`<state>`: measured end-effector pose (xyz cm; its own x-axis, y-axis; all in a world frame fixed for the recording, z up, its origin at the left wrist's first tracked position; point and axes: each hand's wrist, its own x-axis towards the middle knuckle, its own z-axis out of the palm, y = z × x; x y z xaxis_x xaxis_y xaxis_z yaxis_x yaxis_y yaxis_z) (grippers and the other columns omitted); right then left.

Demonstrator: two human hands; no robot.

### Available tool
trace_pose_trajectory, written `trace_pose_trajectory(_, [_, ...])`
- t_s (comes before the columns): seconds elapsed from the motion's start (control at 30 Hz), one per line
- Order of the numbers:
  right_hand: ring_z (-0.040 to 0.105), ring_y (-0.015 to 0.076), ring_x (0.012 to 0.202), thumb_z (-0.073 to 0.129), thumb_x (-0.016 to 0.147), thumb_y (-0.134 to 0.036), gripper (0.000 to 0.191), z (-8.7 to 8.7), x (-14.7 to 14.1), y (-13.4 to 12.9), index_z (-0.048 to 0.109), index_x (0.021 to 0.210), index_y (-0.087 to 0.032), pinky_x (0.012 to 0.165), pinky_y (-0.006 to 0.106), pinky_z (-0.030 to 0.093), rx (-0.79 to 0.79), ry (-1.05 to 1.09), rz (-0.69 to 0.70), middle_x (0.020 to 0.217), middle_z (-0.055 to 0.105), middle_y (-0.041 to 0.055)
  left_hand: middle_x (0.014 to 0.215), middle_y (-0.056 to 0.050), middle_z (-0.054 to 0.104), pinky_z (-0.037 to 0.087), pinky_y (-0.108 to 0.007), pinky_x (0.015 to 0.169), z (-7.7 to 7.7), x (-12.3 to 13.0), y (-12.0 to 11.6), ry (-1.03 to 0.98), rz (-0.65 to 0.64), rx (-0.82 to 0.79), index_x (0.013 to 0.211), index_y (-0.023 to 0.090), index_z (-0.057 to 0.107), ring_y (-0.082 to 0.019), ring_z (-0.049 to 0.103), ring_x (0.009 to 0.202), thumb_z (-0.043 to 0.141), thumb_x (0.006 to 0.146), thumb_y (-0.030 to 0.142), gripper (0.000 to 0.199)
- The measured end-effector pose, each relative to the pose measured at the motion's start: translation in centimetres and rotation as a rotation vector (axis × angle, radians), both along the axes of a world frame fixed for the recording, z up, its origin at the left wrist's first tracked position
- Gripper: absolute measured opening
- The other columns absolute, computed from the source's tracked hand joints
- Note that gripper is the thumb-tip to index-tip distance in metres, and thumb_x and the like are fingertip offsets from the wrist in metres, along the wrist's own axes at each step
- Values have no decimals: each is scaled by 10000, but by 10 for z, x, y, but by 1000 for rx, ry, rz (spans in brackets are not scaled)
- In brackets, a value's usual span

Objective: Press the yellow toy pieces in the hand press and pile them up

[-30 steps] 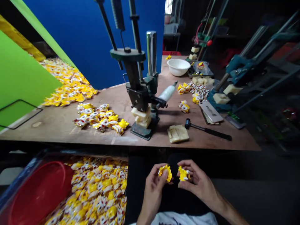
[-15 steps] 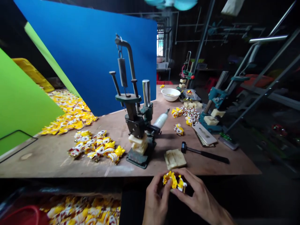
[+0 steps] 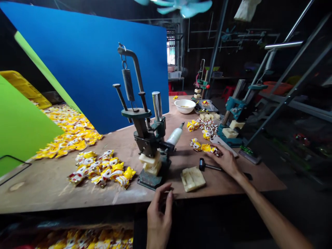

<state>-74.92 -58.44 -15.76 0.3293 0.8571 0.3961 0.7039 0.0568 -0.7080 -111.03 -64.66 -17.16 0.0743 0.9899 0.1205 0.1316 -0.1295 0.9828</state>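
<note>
My right hand (image 3: 226, 159) reaches over the table's right side, its fingertips closed on a yellow-and-white plastic animal figure (image 3: 206, 147). That piece is at the tabletop beside another yellow-and-white figure (image 3: 196, 146). At the table's front edge my left hand (image 3: 159, 214) is raised with its fingers curled and a gap between thumb and forefinger; nothing shows in it. Nearest to it are a hand press (image 3: 149, 141) with cream blocks in its jaw and a loose cream mould block (image 3: 193, 178). A black hammer (image 3: 207, 166) lies partly under my right forearm.
A heap of yellow figures (image 3: 103, 167) lies left of the press, with a larger pile (image 3: 72, 128) behind. A blue panel (image 3: 103, 69) stands upright at the back. A white bottle (image 3: 175, 135), a white bowl (image 3: 185, 106) and a second press (image 3: 234, 110) stand farther off.
My hands, together around yellow pieces before, have parted. The right has gone forward and right with a yellow figure; the left stays near the edge without one. The view has shifted slightly.
</note>
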Motion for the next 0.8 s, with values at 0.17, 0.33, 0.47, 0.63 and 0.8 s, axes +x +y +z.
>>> trace_pose_trajectory(0.17, [743, 225, 839, 769, 956, -620, 571, 10, -17, 15, 748, 1383, -242, 753, 328, 610, 57, 10, 72, 1179, 822, 85, 1161, -86, 804, 662, -308, 882, -4, -26, 9, 94, 325, 206, 1286, 217, 716, -236, 798, 1007, 736, 994, 443, 371])
trace_pose_trajectory(0.33, [774, 243, 848, 806, 919, -634, 607, 20, -30, 34, 735, 1380, -246, 734, 336, 636, 55, 118, 111, 1114, 827, 76, 1217, -88, 749, 620, -357, 908, -13, -45, 46, 260, 523, 516, 1407, 212, 616, -220, 741, 980, 770, 971, 353, 483])
trace_pose_trajectory(0.47, [724, 215, 745, 805, 912, -650, 588, 31, -38, 44, 750, 1315, -226, 669, 326, 603, 106, 33, 102, 1050, 816, 66, 1272, -123, 701, 605, -433, 963, -40, -54, 69, 367, 585, 660, 1482, 192, 544, -260, 717, 1058, 786, 952, 309, 595])
trace_pose_trajectory(0.63, [714, 214, 773, 781, 949, -623, 538, 43, -47, 40, 743, 1281, -202, 708, 329, 584, 126, -51, 86, 1052, 809, 72, 1261, -146, 703, 599, -477, 1003, -63, -57, 76, 510, 627, 787, 1455, 175, 561, -302, 720, 1122, 801, 917, 215, 590])
trace_pose_trajectory(0.8, [718, 211, 844, 746, 1015, -547, 461, 51, -53, 26, 728, 1347, -228, 814, 338, 603, 224, -197, 101, 1144, 794, 77, 1302, -176, 708, 612, -433, 958, -65, -53, 76, 517, 612, 774, 1479, 157, 536, -296, 732, 1142, 759, 945, 170, 579])
